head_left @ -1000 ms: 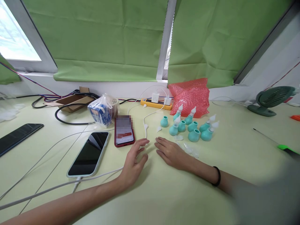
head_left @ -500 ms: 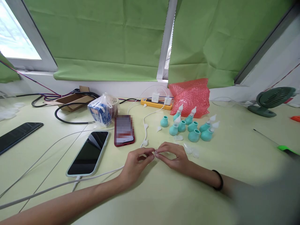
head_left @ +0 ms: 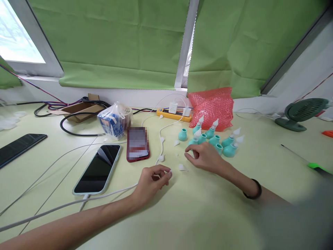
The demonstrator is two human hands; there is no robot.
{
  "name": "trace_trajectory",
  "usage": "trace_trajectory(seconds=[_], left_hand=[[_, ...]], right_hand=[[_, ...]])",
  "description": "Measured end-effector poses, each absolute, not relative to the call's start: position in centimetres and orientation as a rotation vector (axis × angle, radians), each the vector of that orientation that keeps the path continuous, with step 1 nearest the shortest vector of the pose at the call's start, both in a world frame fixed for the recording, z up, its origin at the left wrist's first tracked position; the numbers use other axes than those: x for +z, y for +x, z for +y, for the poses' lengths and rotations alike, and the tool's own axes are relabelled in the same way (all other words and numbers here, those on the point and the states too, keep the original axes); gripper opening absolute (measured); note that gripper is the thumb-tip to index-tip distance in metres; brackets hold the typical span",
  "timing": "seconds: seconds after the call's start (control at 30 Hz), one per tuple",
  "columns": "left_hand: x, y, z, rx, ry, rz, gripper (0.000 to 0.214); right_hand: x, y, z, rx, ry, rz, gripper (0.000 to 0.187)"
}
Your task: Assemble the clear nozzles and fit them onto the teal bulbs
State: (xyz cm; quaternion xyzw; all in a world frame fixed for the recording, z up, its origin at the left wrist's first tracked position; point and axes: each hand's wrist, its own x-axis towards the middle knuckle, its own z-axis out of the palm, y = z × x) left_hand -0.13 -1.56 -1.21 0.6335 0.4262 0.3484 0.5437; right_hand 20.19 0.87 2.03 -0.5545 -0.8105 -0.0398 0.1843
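My left hand is closed in a pinch, with a small whitish piece at the fingertips; its kind is too small to tell. My right hand holds nothing, thumb and forefinger apart, just in front of a group of teal rubber bulbs. Several bulbs carry clear-white pointed nozzles; others show open necks. Between the hands a white nozzle-like tip lies on the table, with a tiny white bit beyond it. The right hand covers part of the front bulbs.
Left of my hands are a charging phone, a red-cased phone and a white cable. At the back sit a yellow power strip, a red bubble-wrap bag and a bagged blue package. A green fan stands right.
My right hand has drawn away from the left, to the right and toward the bulbs, its fingers parted. A white tip now lies between the hands. The left hand has hardly moved.
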Motion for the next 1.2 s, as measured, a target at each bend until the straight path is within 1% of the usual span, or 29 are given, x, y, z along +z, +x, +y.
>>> trace_trajectory(seconds=[0.1, 0.2, 0.3, 0.4, 0.63, 0.7, 0.8, 0.87, 1.03, 1.2], left_hand=[[-1.2, -0.2, -1.6, 0.823, 1.49, 0.994, 0.024], [-1.3, -0.2, -1.5, 0.819, 1.46, 0.987, 0.026], [-1.4, -0.1, -1.4, 0.821, 1.412, 0.993, 0.029], [-1.6, 0.0, -1.3, 0.821, 1.374, 0.992, 0.031], [-1.8, -0.1, -1.2, 0.86, 1.367, 0.987, 0.03], [-1.7, -0.1, -1.3, 0.882, 1.385, 0.996, 0.029], [-1.6, -0.1, -1.3, 0.906, 1.421, 0.987, 0.027], [-1.5, -0.2, -1.4, 0.93, 1.451, 0.987, 0.026], [-1.4, -0.3, -1.6, 0.976, 1.569, 0.999, 0.026], [-1.5, -0.3, -1.5, 0.953, 1.616, 1.036, 0.027]], right_hand=[[2.8, 21.4, 1.6, -0.314, -2.033, -2.36, 0.022], [2.7, 21.8, 1.8, -0.368, -2.209, -2.398, 0.028], [2.1, 22.1, 2.1, -0.337, -2.244, -2.412, 0.028], [1.9, 22.3, 2.4, -0.294, -2.243, -2.441, 0.023], [3.0, 21.3, 1.4, -0.245, -2.109, -2.477, 0.021], [3.4, 20.7, 0.6, -0.146, -1.935, -2.477, 0.021], [3.4, 19.5, -0.6, 0.184, -1.45, -2.389, 0.024], [2.9, 18.8, -1.2, 0.392, -1.224, -2.289, 0.024], [1.0, 17.6, -1.7, 0.798, -1.118, -2.09, 0.024], [-0.6, 16.9, -2.0, 0.903, -1.104, -1.93, 0.022]])
